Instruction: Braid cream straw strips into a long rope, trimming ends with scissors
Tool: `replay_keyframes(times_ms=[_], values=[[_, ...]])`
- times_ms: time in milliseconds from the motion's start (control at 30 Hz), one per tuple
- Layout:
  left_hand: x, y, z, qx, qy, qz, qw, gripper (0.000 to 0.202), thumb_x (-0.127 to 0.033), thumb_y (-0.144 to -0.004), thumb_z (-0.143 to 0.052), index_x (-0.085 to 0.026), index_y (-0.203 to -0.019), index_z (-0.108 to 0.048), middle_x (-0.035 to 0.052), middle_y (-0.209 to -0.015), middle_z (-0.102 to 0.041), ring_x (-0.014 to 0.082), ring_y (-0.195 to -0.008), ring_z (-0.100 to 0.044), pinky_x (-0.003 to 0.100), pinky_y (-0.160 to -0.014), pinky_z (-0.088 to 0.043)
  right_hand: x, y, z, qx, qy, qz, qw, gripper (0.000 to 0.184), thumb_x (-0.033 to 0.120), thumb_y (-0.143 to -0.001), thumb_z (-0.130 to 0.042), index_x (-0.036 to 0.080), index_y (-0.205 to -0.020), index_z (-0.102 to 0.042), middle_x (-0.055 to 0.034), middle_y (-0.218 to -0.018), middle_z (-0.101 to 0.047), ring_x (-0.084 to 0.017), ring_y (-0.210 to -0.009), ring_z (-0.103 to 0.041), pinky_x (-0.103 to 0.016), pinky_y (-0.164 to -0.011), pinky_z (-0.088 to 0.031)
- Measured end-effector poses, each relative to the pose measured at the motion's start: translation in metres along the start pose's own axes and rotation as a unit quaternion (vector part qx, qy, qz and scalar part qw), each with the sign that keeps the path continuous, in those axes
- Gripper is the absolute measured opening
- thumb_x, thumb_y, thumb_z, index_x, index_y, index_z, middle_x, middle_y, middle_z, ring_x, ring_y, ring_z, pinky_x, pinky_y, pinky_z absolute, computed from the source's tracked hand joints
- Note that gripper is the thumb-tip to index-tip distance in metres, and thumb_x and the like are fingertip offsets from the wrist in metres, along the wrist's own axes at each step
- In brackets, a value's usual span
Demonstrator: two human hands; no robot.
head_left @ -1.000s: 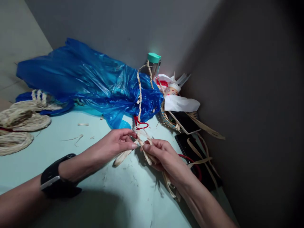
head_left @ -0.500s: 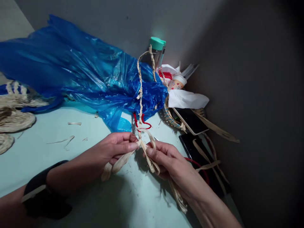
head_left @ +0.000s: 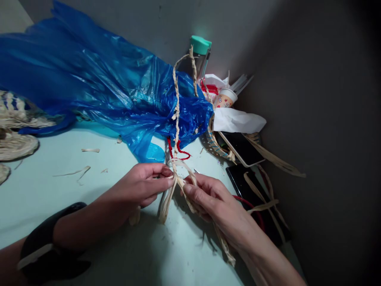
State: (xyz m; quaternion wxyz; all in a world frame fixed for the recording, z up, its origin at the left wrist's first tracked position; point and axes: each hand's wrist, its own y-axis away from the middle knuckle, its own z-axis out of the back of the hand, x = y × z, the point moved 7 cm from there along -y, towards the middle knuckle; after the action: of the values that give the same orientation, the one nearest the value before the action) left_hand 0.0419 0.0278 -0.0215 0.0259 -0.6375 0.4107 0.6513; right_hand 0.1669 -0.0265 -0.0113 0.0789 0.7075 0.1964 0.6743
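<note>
A pale braided cord [head_left: 177, 107] of dried plant fibre runs down over the blue bag toward me, its lower end splitting into loose flat strands. My left hand [head_left: 149, 184] is closed, thumb and fingers pinching a strand at the left of the split. From the other side my right hand [head_left: 208, 196] pinches a strand between thumb and forefinger, its tail hanging below the palm. One loose fibre strand [head_left: 167, 204] dangles between the hands, and another arches over toward the right fingers. Red yarn [head_left: 183, 154] lies just behind the split.
A crumpled blue plastic bag [head_left: 113, 87] spreads across the back. Behind it stands a bottle with a green lid [head_left: 201, 45]. To the right are a paper cup [head_left: 225, 98], a white tissue [head_left: 239, 121], a phone [head_left: 242, 147] and a black tablet-like object [head_left: 256, 198]. Woven pieces [head_left: 18, 145] sit far left.
A strand that ran from the left fingers down left now hangs straight between the hands. The view has shifted slightly; both hands stay at the split, pinching.
</note>
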Motion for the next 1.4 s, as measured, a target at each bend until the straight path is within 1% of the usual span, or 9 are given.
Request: replay_keyframes(times_ms=[133,300,467,533,700,867,1067,1200,1400], values=[[-0.001,0.003,-0.001,-0.021,-0.012,-0.012,1.0,0.025,-0.041,-0.075,-0.069,-0.019,-0.082,-0.059,-0.0083,-0.052,-0.041,0.0044,-0.039,-0.023,0.02,-0.037,-0.015,0.0,-0.001,0.004,-0.024,0.081,0.004,0.996,0.026,0.042,-0.094,-0.052,0.019,-0.081,-0.053,0.0043,-0.067,-0.037,-0.009,-0.058,-0.028,-0.023,-0.049,-0.022],[-0.001,0.004,-0.007,-0.01,0.037,-0.023,0.999,0.022,-0.036,-0.071,-0.071,-0.02,-0.084,-0.062,0.0017,-0.077,-0.066,0.0123,-0.06,-0.057,0.02,-0.048,-0.039,0.009,0.001,0.004,-0.075,0.238,0.047,0.967,0.025,0.036,-0.095,-0.046,0.02,-0.077,-0.052,0.0024,-0.066,-0.046,-0.012,-0.06,-0.037,-0.025,-0.053,-0.025],[0.002,0.003,-0.005,-0.043,-0.014,-0.028,0.999,0.019,-0.032,-0.07,-0.065,-0.02,-0.084,-0.059,-0.0099,-0.042,-0.043,0.0058,-0.036,-0.029,0.019,-0.038,-0.021,0.018,0.012,-0.009,-0.132,0.385,0.07,0.911,0.018,0.038,-0.096,-0.043,0.022,-0.094,-0.051,0.0004,-0.066,-0.054,-0.015,-0.056,-0.043,-0.028,-0.053,-0.021],[0.003,0.003,-0.005,-0.04,-0.026,-0.032,0.998,0.023,-0.031,-0.068,-0.063,-0.02,-0.087,-0.058,-0.011,-0.036,-0.04,0.0067,-0.034,-0.03,0.018,-0.036,-0.021,0.021,0.016,-0.016,-0.144,0.412,0.08,0.896,0.022,0.042,-0.096,-0.042,0.022,-0.101,-0.05,-0.0011,-0.066,-0.058,-0.016,-0.052,-0.045,-0.028,-0.052,-0.019],[0.002,0.001,-0.007,-0.037,-0.012,-0.042,0.998,0.026,-0.037,-0.069,-0.064,-0.019,-0.085,-0.055,-0.0042,-0.041,-0.056,0.0052,-0.034,-0.028,0.017,-0.035,-0.017,0.041,0.031,-0.014,-0.222,0.436,0.18,0.854,0.022,0.036,-0.1,-0.036,0.023,-0.09,-0.05,-0.0008,-0.06,-0.055,-0.013,-0.044,-0.039,-0.028,-0.05,-0.017],[0.0,0.003,-0.01,-0.044,-0.027,-0.039,0.998,0.029,-0.039,-0.07,-0.065,-0.018,-0.087,-0.056,0.0009,-0.054,-0.065,0.0032,-0.036,-0.023,0.019,-0.035,-0.013,0.045,0.035,-0.014,-0.255,0.521,0.225,0.783,0.018,0.025,-0.095,-0.044,0.022,-0.078,-0.047,0.0006,-0.055,-0.049,-0.011,-0.044,-0.034,-0.029,-0.05,-0.015],[-0.001,0.006,-0.011,-0.029,0.015,-0.063,0.997,0.025,-0.035,-0.071,-0.069,-0.018,-0.086,-0.06,-0.0055,-0.063,-0.056,0.0011,-0.038,-0.026,0.018,-0.036,-0.014,0.036,0.034,-0.027,-0.261,0.61,0.239,0.709,0.018,0.011,-0.089,-0.046,0.021,-0.075,-0.05,-0.0005,-0.052,-0.048,-0.013,-0.044,-0.031,-0.03,-0.049,-0.01],[0.001,0.006,-0.011,-0.015,0.016,-0.06,0.998,0.024,-0.038,-0.076,-0.064,-0.016,-0.085,-0.061,-0.0029,-0.067,-0.06,-0.0002,-0.037,-0.025,0.018,-0.038,-0.012,0.047,0.044,-0.032,-0.288,0.642,0.288,0.65,0.021,0.013,-0.093,-0.047,0.021,-0.073,-0.051,0.0011,-0.049,-0.047,-0.012,-0.044,-0.035,-0.029,-0.048,-0.014],[0.003,0.007,-0.003,-0.071,0.015,-0.056,0.996,0.019,-0.034,-0.075,-0.067,-0.016,-0.076,-0.061,-0.0087,-0.053,-0.043,0.0017,-0.041,-0.022,0.015,-0.038,-0.013,0.054,0.053,-0.053,-0.336,0.637,0.356,0.596,0.027,0.005,-0.087,-0.045,0.021,-0.065,-0.045,0.0036,-0.045,-0.046,-0.011,-0.039,-0.037,-0.029,-0.046,-0.017]])
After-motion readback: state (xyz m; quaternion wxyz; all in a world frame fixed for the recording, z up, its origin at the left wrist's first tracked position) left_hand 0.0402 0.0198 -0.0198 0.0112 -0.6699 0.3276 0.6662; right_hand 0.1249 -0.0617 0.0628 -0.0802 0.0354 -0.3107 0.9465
